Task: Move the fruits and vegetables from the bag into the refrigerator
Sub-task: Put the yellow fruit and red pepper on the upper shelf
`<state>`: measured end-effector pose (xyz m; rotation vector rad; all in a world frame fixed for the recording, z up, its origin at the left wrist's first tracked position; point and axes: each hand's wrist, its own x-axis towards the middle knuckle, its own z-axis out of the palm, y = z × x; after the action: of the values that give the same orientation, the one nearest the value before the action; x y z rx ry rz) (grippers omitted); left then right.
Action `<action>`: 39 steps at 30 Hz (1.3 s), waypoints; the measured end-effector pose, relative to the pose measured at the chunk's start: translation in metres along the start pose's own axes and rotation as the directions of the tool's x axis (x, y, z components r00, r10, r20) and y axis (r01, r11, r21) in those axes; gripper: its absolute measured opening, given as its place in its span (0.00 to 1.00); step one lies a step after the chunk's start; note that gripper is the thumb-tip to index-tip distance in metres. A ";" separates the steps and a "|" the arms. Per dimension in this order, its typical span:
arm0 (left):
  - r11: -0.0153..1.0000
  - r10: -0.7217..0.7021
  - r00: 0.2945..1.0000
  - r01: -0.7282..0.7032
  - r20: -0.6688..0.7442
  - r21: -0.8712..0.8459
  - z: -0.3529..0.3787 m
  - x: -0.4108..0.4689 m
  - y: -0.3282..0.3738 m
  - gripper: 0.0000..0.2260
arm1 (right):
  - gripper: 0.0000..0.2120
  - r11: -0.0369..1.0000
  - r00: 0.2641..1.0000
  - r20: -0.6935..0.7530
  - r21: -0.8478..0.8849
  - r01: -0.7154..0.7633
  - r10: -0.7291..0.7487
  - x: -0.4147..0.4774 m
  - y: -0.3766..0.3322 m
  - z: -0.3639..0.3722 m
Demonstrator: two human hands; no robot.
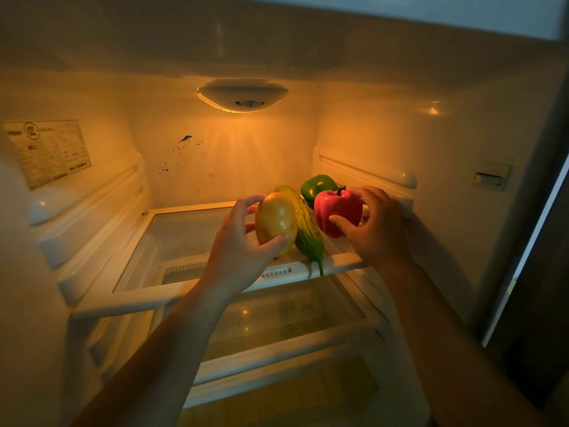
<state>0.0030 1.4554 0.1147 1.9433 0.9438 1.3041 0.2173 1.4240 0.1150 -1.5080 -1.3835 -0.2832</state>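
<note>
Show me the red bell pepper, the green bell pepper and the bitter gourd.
red bell pepper (pixel 336 208): head view, upper front skin.
green bell pepper (pixel 317 185): head view, top shoulder.
bitter gourd (pixel 308 235): head view, ridged middle.

Shelf's (pixel 184 232) left half free, gourd (pixel 308 238), red pepper (pixel 337 208) crowding right

Up top, a domed lamp cover (pixel 242 94) glows amber on the back wall (pixel 246 161). Over on the left wall (pixel 104 118), there's a printed label (pixel 47 152), its text too small to read. Dark specks (pixel 184 139) scatter across the back wall below the lamp. Moulded rails (pixel 92 217) run along the left side, and a small rectangular recess (pixel 491 177) sits in the right wall (pixel 400 134).
</note>
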 end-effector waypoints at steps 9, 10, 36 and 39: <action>0.999 -0.017 0.999 0.019 0.040 -0.042 0.009 0.005 0.005 0.28 | 0.24 1.000 0.999 -0.027 0.002 0.022 -0.022 0.005 -0.008 -0.009; 0.999 -0.019 0.999 0.020 0.042 -0.040 0.008 0.006 0.004 0.28 | 0.24 0.999 0.998 -0.042 0.010 0.038 -0.037 0.007 -0.011 -0.011; 0.995 -0.082 0.996 0.084 -0.024 0.055 -0.011 0.066 -0.009 0.28 | 0.22 0.997 0.995 0.059 -0.021 0.076 -0.075 0.014 -0.007 -0.005; 0.992 -0.087 0.996 0.087 0.000 0.090 -0.009 0.069 -0.017 0.30 | 0.21 0.997 0.996 0.058 -0.040 0.064 -0.061 0.014 -0.005 -0.001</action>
<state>0.0085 1.5228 0.1392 1.9485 1.0902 1.2277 0.2180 1.4310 0.1278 -1.5193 -1.4799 -0.3125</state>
